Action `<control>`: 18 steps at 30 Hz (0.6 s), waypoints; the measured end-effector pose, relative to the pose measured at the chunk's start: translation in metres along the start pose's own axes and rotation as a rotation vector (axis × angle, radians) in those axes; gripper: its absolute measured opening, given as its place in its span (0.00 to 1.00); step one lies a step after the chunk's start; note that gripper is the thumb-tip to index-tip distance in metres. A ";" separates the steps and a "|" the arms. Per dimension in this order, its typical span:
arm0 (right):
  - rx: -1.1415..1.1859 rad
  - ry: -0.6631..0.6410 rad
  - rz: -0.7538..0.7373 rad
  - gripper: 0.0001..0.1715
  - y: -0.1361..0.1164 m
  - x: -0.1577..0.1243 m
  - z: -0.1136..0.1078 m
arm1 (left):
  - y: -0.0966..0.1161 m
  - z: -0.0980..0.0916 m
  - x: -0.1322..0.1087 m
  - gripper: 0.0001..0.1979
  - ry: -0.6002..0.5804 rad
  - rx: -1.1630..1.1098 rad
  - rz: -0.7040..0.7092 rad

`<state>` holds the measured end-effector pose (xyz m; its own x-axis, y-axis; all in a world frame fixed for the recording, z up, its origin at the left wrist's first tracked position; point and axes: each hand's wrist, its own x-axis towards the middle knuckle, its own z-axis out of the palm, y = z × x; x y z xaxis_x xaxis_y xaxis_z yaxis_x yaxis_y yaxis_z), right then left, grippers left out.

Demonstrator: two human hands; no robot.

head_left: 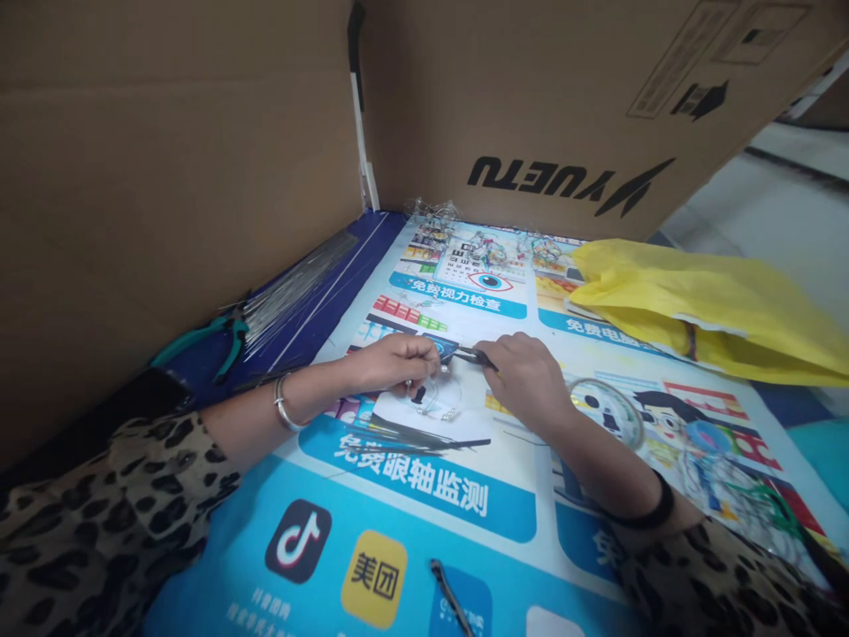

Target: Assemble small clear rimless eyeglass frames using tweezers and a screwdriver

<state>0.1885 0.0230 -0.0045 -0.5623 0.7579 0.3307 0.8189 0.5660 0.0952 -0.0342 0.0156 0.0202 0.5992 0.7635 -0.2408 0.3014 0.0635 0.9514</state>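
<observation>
My left hand is closed, its fingertips pinching a thin clear loop strung with small pale beads, like a bracelet. The loop hangs below the fingers over the printed sheet. In the fist of my right hand are slim dark pliers, their jaws pointing left toward the pinched end of the loop. Whether the jaws grip the strand is too small to tell. Just below the hands lies a bunch of dark thin wires. A clear round ring or roll rests beside my right forearm.
Cardboard walls stand behind and to the left. Teal-handled pliers lie beside a bundle of straight wires. Clumps of tangled loops sit at the back. A yellow bag is at right, a dark slim tool in front.
</observation>
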 end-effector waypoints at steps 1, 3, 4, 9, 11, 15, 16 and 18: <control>0.002 -0.004 0.000 0.12 0.000 0.000 0.000 | 0.000 0.000 0.000 0.07 -0.001 0.005 0.001; 0.002 -0.018 0.005 0.12 -0.001 0.001 -0.001 | -0.001 0.000 0.000 0.07 -0.001 0.013 0.004; 0.002 -0.026 0.009 0.13 -0.002 0.001 -0.002 | -0.001 0.000 0.000 0.08 -0.001 0.015 0.004; 0.031 -0.070 0.041 0.14 -0.003 0.001 -0.004 | -0.003 0.000 0.000 0.08 0.015 -0.012 0.016; 0.044 -0.083 0.058 0.14 -0.003 0.001 -0.005 | -0.004 0.000 0.000 0.07 0.012 -0.028 0.024; 0.054 -0.084 0.055 0.13 -0.001 0.002 -0.005 | -0.003 0.000 0.000 0.07 -0.009 -0.041 0.027; 0.056 -0.084 0.045 0.13 -0.002 0.003 -0.005 | -0.003 0.000 -0.001 0.07 -0.014 -0.043 0.024; 0.058 -0.087 0.034 0.13 -0.003 0.004 -0.005 | -0.002 0.000 -0.001 0.08 -0.019 -0.039 0.023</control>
<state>0.1846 0.0228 0.0014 -0.5440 0.8012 0.2494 0.8312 0.5551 0.0300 -0.0354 0.0150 0.0186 0.6197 0.7528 -0.2219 0.2580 0.0716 0.9635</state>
